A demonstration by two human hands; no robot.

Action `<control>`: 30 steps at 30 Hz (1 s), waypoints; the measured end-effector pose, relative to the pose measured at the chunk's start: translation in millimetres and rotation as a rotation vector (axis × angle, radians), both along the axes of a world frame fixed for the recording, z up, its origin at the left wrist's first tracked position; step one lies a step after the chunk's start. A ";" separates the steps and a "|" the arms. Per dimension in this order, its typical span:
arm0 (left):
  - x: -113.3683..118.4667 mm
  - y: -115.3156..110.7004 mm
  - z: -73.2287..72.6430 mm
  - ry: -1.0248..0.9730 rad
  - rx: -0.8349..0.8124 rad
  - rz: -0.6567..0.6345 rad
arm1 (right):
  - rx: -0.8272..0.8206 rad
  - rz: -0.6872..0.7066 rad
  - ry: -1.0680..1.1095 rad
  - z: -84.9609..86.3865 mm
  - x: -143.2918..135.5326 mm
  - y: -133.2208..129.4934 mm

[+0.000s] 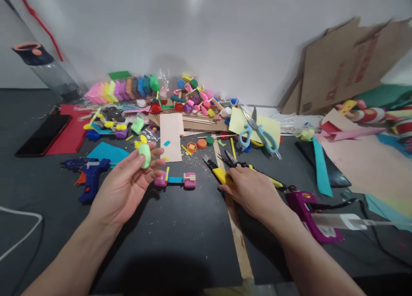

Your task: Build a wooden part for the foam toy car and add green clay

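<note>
My left hand (128, 186) holds a light green oval clay piece (145, 155) between thumb and fingers, palm turned up. On the dark table my right hand (249, 186) reaches over the yellow and black utility knife (219, 174), its fingers curled down against it; the fingertips are partly hidden. Black-tipped pliers (232, 159) with yellow handles lie just beyond that hand. Between the hands sits a small piece with two pink clay ends (189, 180) joined by a blue strip (175, 180).
A blue glue gun (93, 178) lies left, near a phone (43, 135). Blue-handled scissors (265, 139), bottle caps (201, 143) and clay packs (122, 90) are farther back. A purple device (310, 214) with a cable is at right, below cardboard (347, 68).
</note>
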State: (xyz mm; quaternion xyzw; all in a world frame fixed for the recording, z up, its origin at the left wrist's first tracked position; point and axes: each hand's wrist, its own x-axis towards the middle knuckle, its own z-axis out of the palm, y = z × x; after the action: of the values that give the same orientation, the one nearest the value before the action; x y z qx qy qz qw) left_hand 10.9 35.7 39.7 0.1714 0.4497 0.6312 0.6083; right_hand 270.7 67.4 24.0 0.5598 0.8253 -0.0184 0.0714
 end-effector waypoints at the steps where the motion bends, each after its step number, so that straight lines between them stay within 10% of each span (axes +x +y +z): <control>1: 0.6 -1.4 -0.2 0.002 0.014 -0.034 | 0.000 -0.002 -0.010 -0.6 -0.2 -0.3; 6: 5.3 -7.4 2.3 -0.045 0.006 -0.186 | 0.059 -0.063 0.059 0.2 13.7 5.1; 13: 10.5 -10.9 3.0 -0.140 0.006 -0.278 | 0.166 0.054 0.816 3.7 22.5 -7.6; 21: 11.1 -19.0 -1.6 -0.176 -0.039 -0.425 | 0.135 0.399 0.760 7.2 6.3 -20.2; 30: 8.2 -21.7 -11.3 -0.119 0.049 -0.560 | 0.175 0.448 0.620 13.8 -0.3 -21.5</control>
State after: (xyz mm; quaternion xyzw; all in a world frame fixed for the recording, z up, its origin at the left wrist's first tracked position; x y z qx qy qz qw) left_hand 19.1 14.0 28.4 0.2660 0.3330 0.4584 0.7799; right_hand 270.4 45.8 37.8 0.3377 0.9079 -0.1002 -0.2274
